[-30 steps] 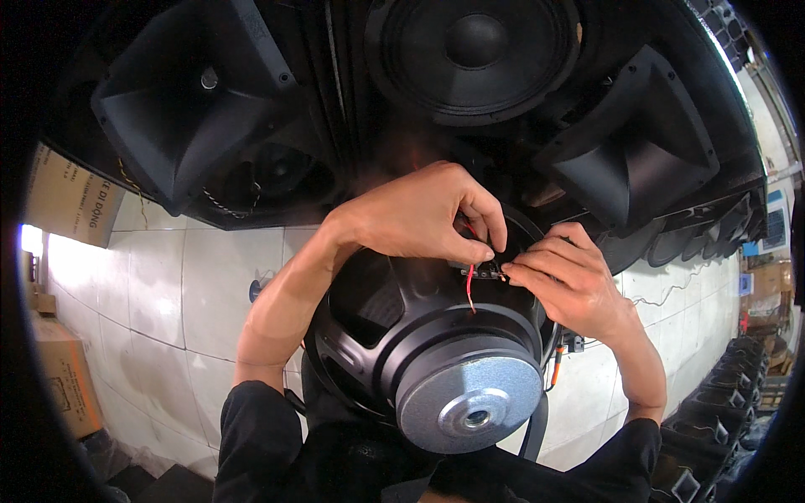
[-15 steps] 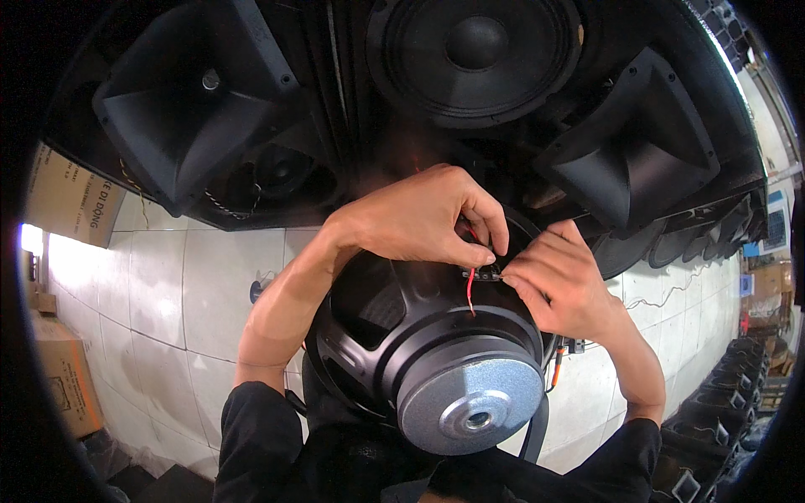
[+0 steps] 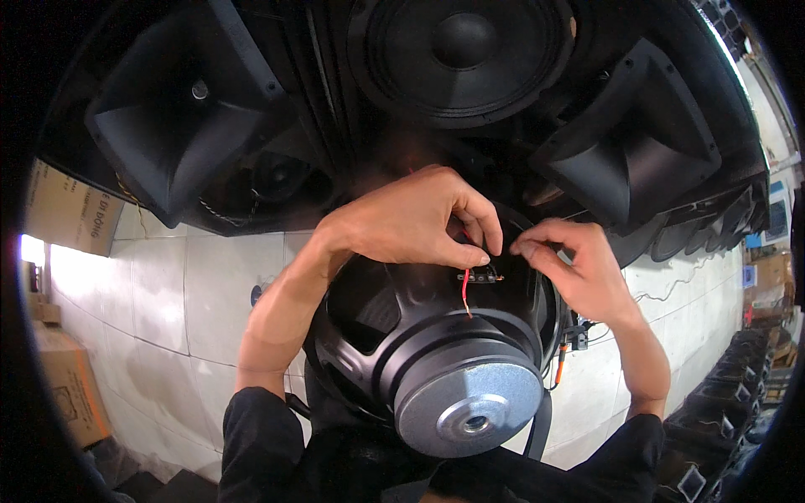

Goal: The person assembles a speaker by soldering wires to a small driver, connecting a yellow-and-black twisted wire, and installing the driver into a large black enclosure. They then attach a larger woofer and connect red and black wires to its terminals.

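A large speaker driver (image 3: 401, 293) rests magnet side up across my lap. Its round metallic back plate (image 3: 495, 394) faces me. Over the driver's far side, my left hand (image 3: 423, 220) pinches a red wire (image 3: 465, 292), whose bare end hangs down toward the magnet. Just below these fingertips a small dark terminal strip (image 3: 476, 278) sits on the driver's basket. To the right of the strip, my right hand (image 3: 574, 261) has thumb and forefinger pressed together near the driver's rim. Whether it holds a tiny thing I cannot make out.
A speaker cabinet with a black horn (image 3: 180, 117) and a round woofer (image 3: 461, 50) stands beyond the driver; another horn (image 3: 629, 142) is at right. An orange-handled tool (image 3: 561, 367) is beside the driver. Cardboard boxes (image 3: 71, 381) stand left on the tiled floor (image 3: 210, 310).
My right hand has moved off the terminal strip, up and to the right, with its fingers curled in. My left hand keeps its pinch on the wire. The view has shifted slightly.
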A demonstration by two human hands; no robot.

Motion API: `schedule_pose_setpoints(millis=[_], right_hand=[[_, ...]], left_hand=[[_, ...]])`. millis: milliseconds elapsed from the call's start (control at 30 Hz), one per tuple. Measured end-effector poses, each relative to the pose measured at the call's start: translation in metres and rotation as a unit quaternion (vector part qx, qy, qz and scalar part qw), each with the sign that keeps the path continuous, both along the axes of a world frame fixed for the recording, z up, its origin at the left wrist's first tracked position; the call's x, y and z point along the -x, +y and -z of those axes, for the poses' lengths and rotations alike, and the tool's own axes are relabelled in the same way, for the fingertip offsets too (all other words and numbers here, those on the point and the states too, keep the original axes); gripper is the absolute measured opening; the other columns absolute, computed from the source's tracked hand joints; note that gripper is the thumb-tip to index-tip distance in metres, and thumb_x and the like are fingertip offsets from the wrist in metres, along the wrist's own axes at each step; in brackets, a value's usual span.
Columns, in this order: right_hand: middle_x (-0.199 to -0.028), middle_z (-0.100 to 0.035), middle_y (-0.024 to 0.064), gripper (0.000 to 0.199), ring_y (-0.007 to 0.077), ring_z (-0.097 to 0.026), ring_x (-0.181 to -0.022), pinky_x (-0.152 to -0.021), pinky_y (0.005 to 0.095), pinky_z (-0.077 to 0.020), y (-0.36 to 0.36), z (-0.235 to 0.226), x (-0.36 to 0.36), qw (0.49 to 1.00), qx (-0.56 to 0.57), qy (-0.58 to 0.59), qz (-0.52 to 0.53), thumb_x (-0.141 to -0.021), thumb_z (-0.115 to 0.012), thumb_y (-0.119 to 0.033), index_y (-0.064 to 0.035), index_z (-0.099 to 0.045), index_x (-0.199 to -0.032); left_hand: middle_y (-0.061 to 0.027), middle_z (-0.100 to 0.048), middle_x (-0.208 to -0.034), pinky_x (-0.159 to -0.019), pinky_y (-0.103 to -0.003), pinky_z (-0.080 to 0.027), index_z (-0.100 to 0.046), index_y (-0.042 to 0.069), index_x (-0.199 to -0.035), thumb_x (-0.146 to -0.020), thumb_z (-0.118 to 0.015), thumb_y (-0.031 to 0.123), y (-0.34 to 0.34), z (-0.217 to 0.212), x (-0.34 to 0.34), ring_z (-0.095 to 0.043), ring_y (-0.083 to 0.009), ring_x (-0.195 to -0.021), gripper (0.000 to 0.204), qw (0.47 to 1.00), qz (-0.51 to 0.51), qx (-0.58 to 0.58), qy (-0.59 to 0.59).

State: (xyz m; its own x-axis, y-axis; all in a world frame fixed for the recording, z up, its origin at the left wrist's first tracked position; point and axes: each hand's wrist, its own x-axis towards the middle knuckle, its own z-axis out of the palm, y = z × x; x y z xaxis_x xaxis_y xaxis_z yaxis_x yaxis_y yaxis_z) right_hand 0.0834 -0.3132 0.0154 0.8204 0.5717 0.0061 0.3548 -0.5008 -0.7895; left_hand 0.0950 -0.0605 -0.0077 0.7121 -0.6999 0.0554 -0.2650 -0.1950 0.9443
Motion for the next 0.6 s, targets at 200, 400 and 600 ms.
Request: schedule_pose_setpoints(millis=[200,400,600], right_hand=[[-0.085,-0.067,0.0035,0.015,0.0191,-0.057,-0.075,-0.070,0.0348,-0.0373,-0.005,0.009,0.020,0.928,0.042,-0.352,-0.114,-0.077,-0.079,-0.009,-0.0062,-0.075,-0.091],[-0.083,-0.065,0.0054,0.017,0.0200,-0.056,-0.077,-0.070,0.0353,-0.0370,0.001,0.015,0.022,0.916,0.060,-0.372,-0.135,-0.072,-0.082,-0.009,-0.0052,-0.075,-0.088],[-0.084,-0.066,0.0068,0.008,0.0236,-0.057,-0.081,-0.074,0.0350,-0.0389,0.005,0.020,0.013,0.957,0.037,-0.256,-0.131,-0.080,-0.074,-0.007,-0.0026,-0.072,-0.085]], left_hand=[[-0.0082,-0.075,-0.089,-0.078,-0.029,-0.054,-0.076,0.000,-0.097,-0.081,-0.077,0.012,-0.002,-0.001,-0.002,-0.068,-0.0140,-0.079,0.020,1.000,0.001,0.000,0.009],[-0.0084,-0.075,-0.089,-0.078,-0.029,-0.054,-0.076,0.000,-0.097,-0.081,-0.077,0.011,-0.001,-0.002,0.000,-0.068,-0.0136,-0.079,0.020,1.000,-0.001,-0.001,0.021],[-0.0093,-0.075,-0.086,-0.075,-0.028,-0.053,-0.076,-0.001,-0.097,-0.080,-0.075,0.012,-0.002,-0.004,0.000,-0.068,-0.0139,-0.076,0.021,1.000,-0.002,-0.005,0.016]])
